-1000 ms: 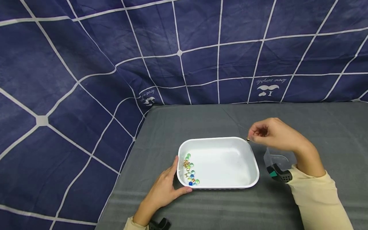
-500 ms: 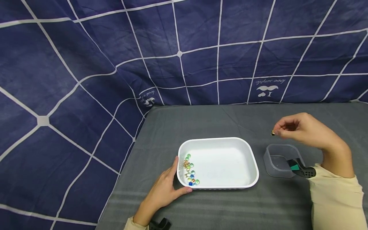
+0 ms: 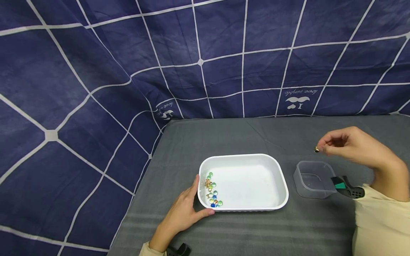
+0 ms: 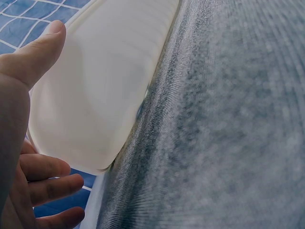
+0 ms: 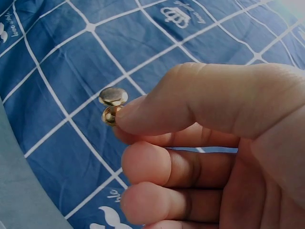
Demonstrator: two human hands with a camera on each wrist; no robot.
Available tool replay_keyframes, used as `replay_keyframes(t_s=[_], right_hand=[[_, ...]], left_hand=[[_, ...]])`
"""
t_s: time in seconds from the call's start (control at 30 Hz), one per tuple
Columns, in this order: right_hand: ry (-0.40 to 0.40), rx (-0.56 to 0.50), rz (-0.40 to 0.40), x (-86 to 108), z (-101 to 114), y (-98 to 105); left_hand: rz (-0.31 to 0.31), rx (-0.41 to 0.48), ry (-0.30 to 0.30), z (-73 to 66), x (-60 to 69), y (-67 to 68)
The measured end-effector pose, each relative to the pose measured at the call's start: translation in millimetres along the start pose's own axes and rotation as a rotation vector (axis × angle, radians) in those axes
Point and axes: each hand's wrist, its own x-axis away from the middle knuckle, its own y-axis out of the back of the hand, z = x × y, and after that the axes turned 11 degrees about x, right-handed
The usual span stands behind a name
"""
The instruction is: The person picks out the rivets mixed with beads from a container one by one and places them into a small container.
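Right fingers (image 5: 143, 117) pinching gold piece (image 5: 113, 97), gray cloth (image 3: 250, 234), gridded navy backdrop (image 3: 221, 81)

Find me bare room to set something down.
Open patches: gray cloth between the white tray and blue curtain; cloth on the tray's near side, right of the left hand; the tray's right half. Crowded: its left end, with beads, and right of the clear box, near the right hand.

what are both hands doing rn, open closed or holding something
Left hand: open, touching the left end of the white tray.
Right hand: closed, pinching a small gold-coloured stud-like piece between thumb and finger.
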Motion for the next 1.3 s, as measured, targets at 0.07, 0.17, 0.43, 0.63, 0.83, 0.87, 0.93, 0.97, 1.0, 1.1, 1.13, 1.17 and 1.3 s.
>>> replay_keyframes(t_s=[0.07, 0.17, 0.43, 0.63, 0.83, 0.87, 0.93, 0.97, 1.0, 1.1, 1.13, 1.17, 1.3], right_hand=[[-0.012, -0.010, 0.006, 1.9, -1.8, 1.0], [-0.017, -0.023, 0.018, 3.8, -4.9, 1.5], [-0.049, -0.088, 0.044, 8.6, -11.2, 0.3], [-0.070, -0.075, 0.036, 8.1, -9.9, -0.5], [-0.078, -0.082, 0.034, 7.8, -9.3, -1.0], [-0.079, -0.077, 0.035, 7.7, -9.2, -1.0], [-0.085, -0.065, 0.038, 7.2, -8.7, -1.0], [-0.089, -0.054, 0.042, 7.0, -8.4, -1.0], [-0.094, -0.041, 0.045, 6.5, -7.8, -1.0], [-0.097, 0.001, 0.060, 3.6, -4.8, -2.0], [-0.095, 0.014, 0.067, 2.2, -3.5, -2.4], [-0.088, 0.022, 0.070, 0.8, -2.0, -3.1], [-0.067, 0.050, 0.089, -3.9, 3.5, -5.5]], left_hand=[[-0.002, -0.003, 0.002, 0.9, 1.0, 0.0], [-0.011, -0.011, -0.001, 2.1, 2.1, 0.3], [-0.010, -0.019, -0.020, 3.3, 2.5, 1.2], [-0.010, -0.016, -0.012, 3.3, 2.7, 0.8], [-0.007, -0.017, -0.007, 3.6, 3.5, 0.5], [-0.007, -0.017, -0.006, 3.5, 3.6, 0.6], [-0.006, -0.017, -0.005, 3.5, 3.7, 0.8], [-0.006, -0.017, -0.007, 3.4, 3.5, 0.9], [-0.005, -0.018, -0.009, 3.4, 3.4, 0.8], [-0.001, -0.018, -0.012, 2.9, 2.5, 0.6], [-0.001, -0.017, -0.013, 2.6, 2.1, 0.5], [0.001, -0.014, -0.011, 2.3, 1.6, 0.3], [0.004, 0.002, -0.005, 1.2, 0.6, 0.3]])
